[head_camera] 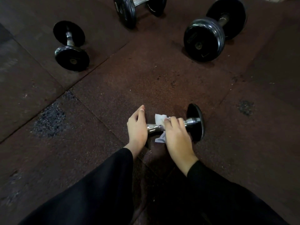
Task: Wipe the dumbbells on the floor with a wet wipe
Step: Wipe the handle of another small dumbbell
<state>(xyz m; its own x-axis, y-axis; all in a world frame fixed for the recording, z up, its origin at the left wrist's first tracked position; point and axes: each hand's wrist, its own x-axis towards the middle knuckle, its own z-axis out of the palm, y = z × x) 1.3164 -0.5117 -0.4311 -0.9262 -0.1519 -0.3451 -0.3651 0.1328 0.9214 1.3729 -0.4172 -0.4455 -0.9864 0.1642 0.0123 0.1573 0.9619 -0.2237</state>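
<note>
A small dumbbell [192, 121] with black plates and a chrome handle lies on the floor just in front of me. My left hand [137, 127] curls over its left plate, which is mostly hidden under the palm. My right hand [175, 135] grips the handle through a white wet wipe [159, 119]; the wipe's ends stick out above and below the bar. The right plate stands free to the right of my fingers.
Three more black dumbbells lie farther off: a small one [70, 46] at the left, a larger one [139, 8] at the top middle, a thick one [214, 28] at the top right. Dark rubber floor tiles [146, 82] have worn patches.
</note>
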